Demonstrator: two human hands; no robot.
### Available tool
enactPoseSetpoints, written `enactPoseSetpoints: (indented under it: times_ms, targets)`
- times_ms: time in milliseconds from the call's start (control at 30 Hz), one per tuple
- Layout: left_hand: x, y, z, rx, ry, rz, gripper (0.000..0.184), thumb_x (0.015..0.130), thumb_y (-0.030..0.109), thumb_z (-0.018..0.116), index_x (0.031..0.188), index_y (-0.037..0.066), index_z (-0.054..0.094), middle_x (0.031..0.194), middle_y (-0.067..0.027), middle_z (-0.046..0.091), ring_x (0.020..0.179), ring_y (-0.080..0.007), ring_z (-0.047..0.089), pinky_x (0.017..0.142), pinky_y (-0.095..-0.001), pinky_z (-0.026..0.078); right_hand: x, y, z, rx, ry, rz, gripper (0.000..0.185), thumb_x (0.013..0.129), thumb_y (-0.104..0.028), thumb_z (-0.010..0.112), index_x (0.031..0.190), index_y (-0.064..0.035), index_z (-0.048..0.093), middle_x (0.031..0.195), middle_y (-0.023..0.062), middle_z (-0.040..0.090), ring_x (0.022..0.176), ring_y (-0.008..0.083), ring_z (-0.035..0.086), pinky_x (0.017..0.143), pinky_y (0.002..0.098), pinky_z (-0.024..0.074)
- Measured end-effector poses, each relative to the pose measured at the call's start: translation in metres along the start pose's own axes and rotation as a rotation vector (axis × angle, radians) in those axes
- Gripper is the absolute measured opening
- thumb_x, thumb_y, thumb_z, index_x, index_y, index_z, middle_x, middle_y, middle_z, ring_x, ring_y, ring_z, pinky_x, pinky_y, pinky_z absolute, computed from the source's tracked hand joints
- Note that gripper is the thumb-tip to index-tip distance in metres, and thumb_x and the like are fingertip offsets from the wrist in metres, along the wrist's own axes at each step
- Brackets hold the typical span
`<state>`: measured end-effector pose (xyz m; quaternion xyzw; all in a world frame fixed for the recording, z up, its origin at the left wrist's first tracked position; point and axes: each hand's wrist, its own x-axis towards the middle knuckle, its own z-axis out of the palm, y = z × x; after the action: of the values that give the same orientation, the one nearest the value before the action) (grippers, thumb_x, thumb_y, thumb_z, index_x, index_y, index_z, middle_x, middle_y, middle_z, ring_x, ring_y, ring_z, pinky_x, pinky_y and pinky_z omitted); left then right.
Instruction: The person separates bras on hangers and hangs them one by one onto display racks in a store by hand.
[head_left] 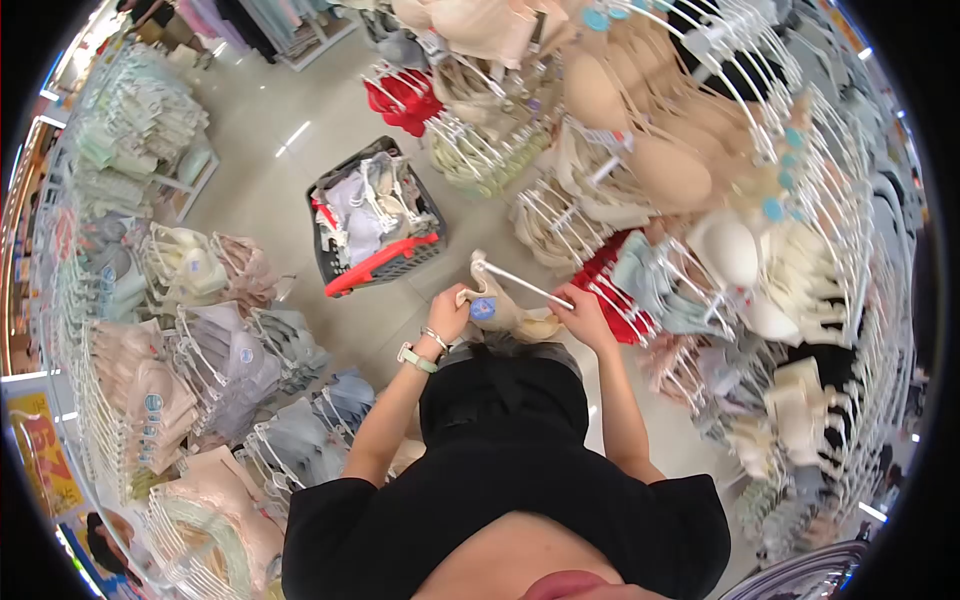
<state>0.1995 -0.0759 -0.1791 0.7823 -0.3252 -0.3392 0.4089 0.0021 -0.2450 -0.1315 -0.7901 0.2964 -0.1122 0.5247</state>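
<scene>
A beige bra (497,308) with a round blue tag hangs in front of my waist. My left hand (450,312) is closed on the bra's fabric at its left side. In my right hand (586,318) is the end of a white hanger (525,280), whose bar slants up toward the bra's top left. Fingers partly cover where the bra meets the hanger, so I cannot tell how it is attached. Beyond my hands, a dark shopping basket (322,240) with a red handle stands on the floor, filled with pale garments on white hangers.
Racks of hanging bras crowd both sides: pale grey and pink bras (225,350) on the left, larger beige bras (640,130) on the right. Red garments (612,290) hang close beside my right hand. Glossy tiled floor (260,150) runs between the racks.
</scene>
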Motion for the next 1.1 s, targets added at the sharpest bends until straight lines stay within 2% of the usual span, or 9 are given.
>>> enactPoseSetpoints:
  times_ms: [133,333,467,567,600,700,833,1033,1100]
  targets:
    - [0.028,-0.053,-0.001,-0.12,0.112,-0.026,0.018,0.078,0.009,0.052,0.092,-0.001,0.056,0.081,-0.0085,0.061,0.073,-0.015,0.058,0.067,-0.0259,0.047,0.041,0.065,0.011,0.18,-0.057,0.141,0.024,0.082,-0.02,0.056,0.084,0.0034,0.059,0.063,0.0076,0.06,0.055,0.0094,0.056,0.052,0.0239,0.0432]
    - [0.027,-0.069,0.009,-0.229,0.197,-0.214,0.012,0.079,0.007,0.052,0.087,-0.001,0.055,0.079,-0.0074,0.061,0.073,-0.0136,0.058,0.068,-0.0242,0.045,0.087,0.183,0.073,0.122,-0.136,0.223,0.023,0.084,-0.018,0.053,0.078,0.004,0.059,0.062,0.0071,0.059,0.053,0.0105,0.056,0.049,0.0241,0.044]
    - [-0.002,-0.061,0.049,-0.238,0.303,-0.272,0.011,0.077,0.009,0.056,0.083,0.0,0.057,0.073,-0.008,0.063,0.067,-0.0137,0.06,0.061,-0.0253,0.046,0.114,0.253,0.087,0.097,-0.031,0.261,0.024,0.082,-0.017,0.052,0.072,0.0033,0.059,0.058,0.0085,0.058,0.05,0.0133,0.057,0.047,0.026,0.0437]
    - [-0.031,-0.061,0.084,-0.028,0.221,-0.329,0.015,0.077,0.015,0.055,0.084,0.002,0.058,0.076,-0.0153,0.062,0.073,-0.0259,0.062,0.067,-0.0324,0.048,0.139,0.297,0.082,-0.071,0.088,0.29,0.025,0.081,-0.018,0.052,0.068,0.0026,0.06,0.056,0.0107,0.058,0.049,0.017,0.058,0.048,0.0294,0.0439]
    - [-0.04,-0.068,0.093,0.05,0.068,-0.355,0.017,0.077,0.017,0.055,0.085,0.002,0.057,0.078,-0.0164,0.062,0.076,-0.0279,0.061,0.069,-0.0337,0.047,0.147,0.305,0.078,-0.201,0.139,0.278,0.026,0.079,-0.019,0.053,0.067,0.0024,0.06,0.056,0.0123,0.058,0.05,0.0198,0.058,0.049,0.0318,0.0442]
    - [-0.047,-0.064,0.089,-0.008,-0.004,-0.414,0.019,0.077,0.018,0.055,0.088,0.002,0.057,0.079,-0.0162,0.061,0.077,-0.0281,0.06,0.069,-0.0339,0.047,0.169,0.311,0.074,-0.361,0.194,0.284,0.026,0.078,-0.02,0.054,0.065,0.0017,0.061,0.055,0.0153,0.058,0.053,0.0269,0.058,0.053,0.0367,0.0443]
    - [-0.045,-0.058,0.071,-0.021,0.2,-0.47,0.022,0.078,0.018,0.054,0.093,0.001,0.055,0.075,-0.0149,0.061,0.071,-0.0269,0.06,0.066,-0.0333,0.047,0.183,0.318,0.08,-0.481,0.229,0.297,0.026,0.077,-0.02,0.055,0.065,0.0019,0.061,0.054,0.0159,0.057,0.055,0.0309,0.058,0.056,0.0396,0.0441]
    - [-0.042,-0.064,0.063,0.005,0.166,-0.517,0.024,0.08,0.017,0.054,0.096,-0.001,0.054,0.08,-0.0161,0.061,0.074,-0.0253,0.06,0.068,-0.0324,0.047,0.181,0.314,0.077,-0.439,0.398,0.267,0.023,0.076,-0.018,0.056,0.065,0.0022,0.06,0.064,0.0215,0.057,0.063,0.0375,0.056,0.058,0.0434,0.0431]
    - [-0.038,-0.059,0.063,-0.013,0.162,-0.511,0.025,0.08,0.017,0.054,0.097,-0.001,0.053,0.081,-0.0161,0.061,0.075,-0.025,0.06,0.069,-0.0322,0.047,0.181,0.312,0.066,-0.446,0.354,0.27,0.024,0.076,-0.019,0.056,0.067,0.0028,0.06,0.065,0.0223,0.057,0.064,0.0385,0.056,0.059,0.0447,0.0428]
